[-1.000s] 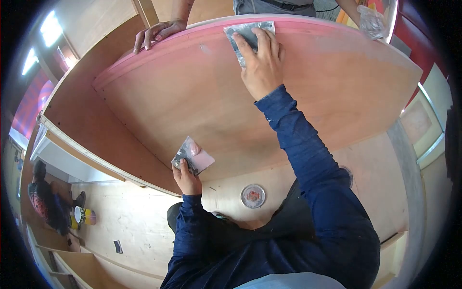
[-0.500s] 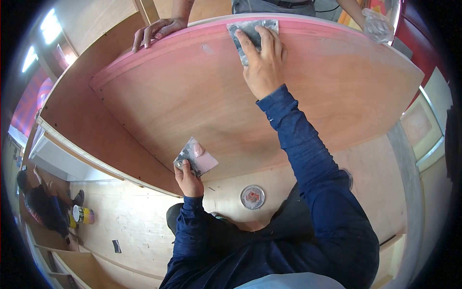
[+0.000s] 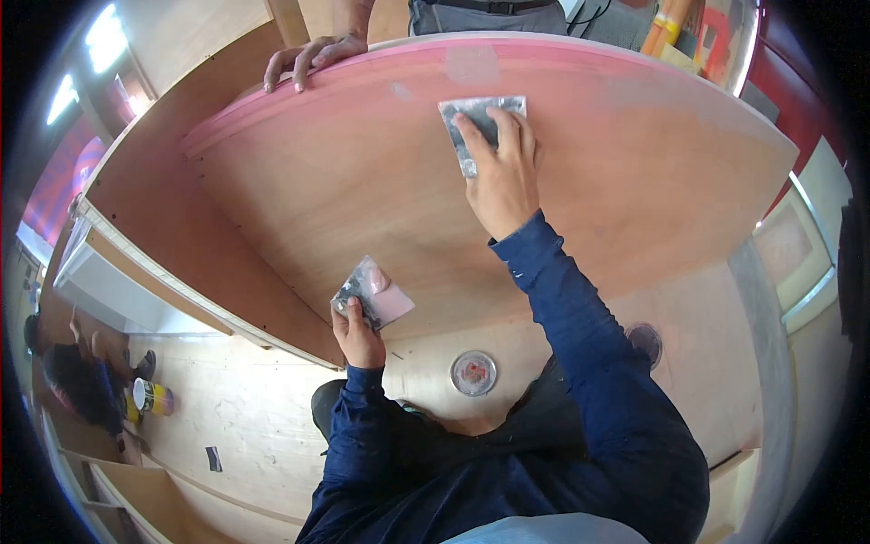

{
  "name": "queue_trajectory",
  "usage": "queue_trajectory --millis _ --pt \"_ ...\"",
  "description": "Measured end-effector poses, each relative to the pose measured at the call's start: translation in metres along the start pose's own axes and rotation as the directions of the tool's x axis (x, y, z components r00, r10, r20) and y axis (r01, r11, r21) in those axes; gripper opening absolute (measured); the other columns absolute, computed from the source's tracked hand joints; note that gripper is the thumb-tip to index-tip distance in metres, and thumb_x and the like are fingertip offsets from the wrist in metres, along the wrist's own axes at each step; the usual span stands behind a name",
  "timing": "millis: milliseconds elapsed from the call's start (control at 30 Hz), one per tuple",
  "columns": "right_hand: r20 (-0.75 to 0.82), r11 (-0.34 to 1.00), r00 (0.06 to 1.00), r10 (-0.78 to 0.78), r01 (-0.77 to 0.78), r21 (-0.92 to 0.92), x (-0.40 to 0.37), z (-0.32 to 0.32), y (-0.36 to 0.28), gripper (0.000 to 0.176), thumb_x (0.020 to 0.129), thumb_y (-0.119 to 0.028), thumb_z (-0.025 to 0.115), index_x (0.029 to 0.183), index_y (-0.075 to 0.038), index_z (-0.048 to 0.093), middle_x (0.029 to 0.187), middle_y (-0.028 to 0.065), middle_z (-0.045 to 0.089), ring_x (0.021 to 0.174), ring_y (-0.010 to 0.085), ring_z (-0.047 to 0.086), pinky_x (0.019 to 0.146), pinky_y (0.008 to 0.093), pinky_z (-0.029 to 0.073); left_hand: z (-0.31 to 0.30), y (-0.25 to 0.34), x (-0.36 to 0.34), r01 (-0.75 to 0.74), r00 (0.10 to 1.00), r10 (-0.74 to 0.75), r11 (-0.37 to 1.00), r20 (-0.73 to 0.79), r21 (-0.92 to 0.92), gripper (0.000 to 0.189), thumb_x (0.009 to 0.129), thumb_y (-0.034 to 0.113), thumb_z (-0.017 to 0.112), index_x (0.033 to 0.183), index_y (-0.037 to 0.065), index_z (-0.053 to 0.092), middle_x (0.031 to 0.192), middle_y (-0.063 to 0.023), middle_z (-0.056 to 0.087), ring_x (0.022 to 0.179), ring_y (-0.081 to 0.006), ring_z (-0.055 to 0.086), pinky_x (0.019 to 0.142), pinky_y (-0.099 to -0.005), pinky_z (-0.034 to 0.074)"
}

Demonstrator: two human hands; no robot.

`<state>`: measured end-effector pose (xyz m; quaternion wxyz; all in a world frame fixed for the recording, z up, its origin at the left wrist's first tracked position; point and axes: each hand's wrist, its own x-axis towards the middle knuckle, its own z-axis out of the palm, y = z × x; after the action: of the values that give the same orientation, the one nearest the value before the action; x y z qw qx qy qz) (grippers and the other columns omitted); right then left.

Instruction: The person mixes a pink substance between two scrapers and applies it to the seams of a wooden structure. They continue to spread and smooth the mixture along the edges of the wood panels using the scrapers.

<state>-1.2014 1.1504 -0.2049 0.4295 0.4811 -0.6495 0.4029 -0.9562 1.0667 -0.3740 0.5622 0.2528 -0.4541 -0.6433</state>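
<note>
Right hand (image 3: pixel 503 177): fingers spread, holding my scraper (image 3: pixel 483 121) beneath
Scraper: likely light, springy; grip its broad back
Left hand (image 3: pixel 360 341): I pinch the plate (image 3: pixel 391 306) beyond my thumb
Paste (image 3: pixel 379 281): probably slippery

The right hand (image 3: pixel 505 181) has drawn its scraper (image 3: pixel 480 107) off the curved panel's (image 3: pixel 362 218) pink rim at 12 o'clock and down toward 6 o'clock, onto the face below. A pale patch (image 3: pixel 473 63) now shows on the rim where the blade had been. At 1 o'clock, the co-worker's hand with the clear plastic has gone from view, and a red-orange item (image 3: pixel 713 45) shows there more fully. At 8 o'clock, a crouching person (image 3: pixel 77 372) has leaned farther toward 9 o'clock. At 4 o'clock, more of a round dish (image 3: pixel 644 344) shows beside the blue sleeve (image 3: pixel 580 299).
</note>
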Motion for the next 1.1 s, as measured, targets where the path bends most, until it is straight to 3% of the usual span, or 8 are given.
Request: queue_trajectory --millis 67,300,367,433,500,1000,1067,1100 --pt "-0.033 1.0 0.999 -0.013 0.013 0.021 0.017 -0.013 -0.01 0.071 0.063 0.003 0.072 0.128 -0.022 0.056 0.131 0.0114 0.042 0.123 0.0353 0.039 0.098 0.0505 0.033 -0.006 -0.011 -0.002 -0.064 0.998 0.067 0.981 0.014 -0.185 0.017 0.099 0.012 0.05 0.114 0.004 0.053 0.108 -0.0046 0.062 0.095 -0.0129 0.06 0.084 -0.0277 0.049" --pt "-0.099 0.999 0.995 -0.033 0.037 0.038 0.047 -0.001 -0.018 0.069 0.063 0.003 0.072 0.126 -0.021 0.058 0.13 0.0114 0.043 0.123 0.0353 0.039 0.097 0.0506 0.033 -0.004 -0.009 0.001 -0.094 0.995 0.099 0.983 0.022 -0.159 0.017 0.099 0.011 0.05 0.113 0.003 0.053 0.106 -0.0046 0.062 0.093 -0.012 0.06 0.083 -0.0268 0.048" --pt "-0.091 0.998 0.996 -0.025 0.029 0.05 0.049 0.0 -0.02 0.069 0.063 0.003 0.072 0.126 -0.021 0.058 0.13 0.0114 0.043 0.123 0.0352 0.039 0.097 0.0506 0.033 -0.005 -0.006 0.002 -0.051 0.998 0.051 0.999 0.037 -0.002 0.017 0.099 0.011 0.05 0.113 0.003 0.053 0.105 -0.0048 0.062 0.093 -0.0122 0.06 0.083 -0.0267 0.048" --pt "-0.078 0.998 0.997 -0.014 0.019 0.059 0.05 0.003 -0.02 0.068 0.064 0.003 0.071 0.126 -0.021 0.058 0.13 0.0114 0.043 0.123 0.0352 0.039 0.097 0.0506 0.033 -0.007 -0.008 0.002 -0.074 0.996 0.075 0.997 0.053 -0.018 0.017 0.099 0.011 0.05 0.113 0.003 0.053 0.105 -0.0048 0.062 0.093 -0.0122 0.06 0.084 -0.0267 0.048" --pt "-0.091 0.998 0.994 -0.058 0.057 -0.018 0.052 0.008 -0.018 0.055 0.072 -0.006 0.067 0.125 -0.018 0.058 0.13 0.0142 0.045 0.123 0.0355 0.041 0.092 0.0497 0.037 -0.011 -0.013 0.004 -0.096 0.993 0.098 0.995 0.069 -0.035 0.017 0.099 0.011 0.05 0.113 0.003 0.053 0.105 -0.0049 0.062 0.093 -0.0123 0.06 0.084 -0.0267 0.048" --pt "-0.112 0.999 0.993 -0.044 0.043 -0.018 0.051 0.026 -0.017 0.055 0.073 -0.009 0.068 0.125 -0.021 0.057 0.129 0.0126 0.044 0.124 0.0346 0.041 0.093 0.0509 0.037 -0.006 -0.01 0.003 -0.076 0.994 0.075 0.997 0.076 0.006 0.017 0.099 0.011 0.049 0.113 0.002 0.052 0.108 -0.0054 0.061 0.097 -0.0133 0.059 0.088 -0.0292 0.048" --pt "-0.13 0.999 0.991 -0.042 0.043 0.005 0.051 0.03 -0.016 0.061 0.069 -0.002 0.068 0.125 -0.021 0.058 0.129 0.012 0.042 0.123 0.0347 0.04 0.095 0.0499 0.036 -0.007 -0.014 0.0 -0.022 0.999 0.031 0.978 0.04 -0.208 0.017 0.099 0.011 0.049 0.114 0.003 0.052 0.109 -0.0053 0.061 0.098 -0.0139 0.059 0.088 -0.0296 0.048" --pt "-0.145 0.999 0.989 -0.038 0.042 0.027 0.049 0.033 -0.015 0.067 0.064 0.006 0.069 0.125 -0.022 0.059 0.129 0.0114 0.041 0.122 0.0348 0.039 0.097 0.0488 0.035 -0.007 -0.015 0.001 -0.022 0.999 0.031 0.978 0.038 -0.207 0.017 0.099 0.011 0.049 0.114 0.003 0.052 0.109 -0.0053 0.061 0.098 -0.0139 0.059 0.088 -0.0296 0.048"
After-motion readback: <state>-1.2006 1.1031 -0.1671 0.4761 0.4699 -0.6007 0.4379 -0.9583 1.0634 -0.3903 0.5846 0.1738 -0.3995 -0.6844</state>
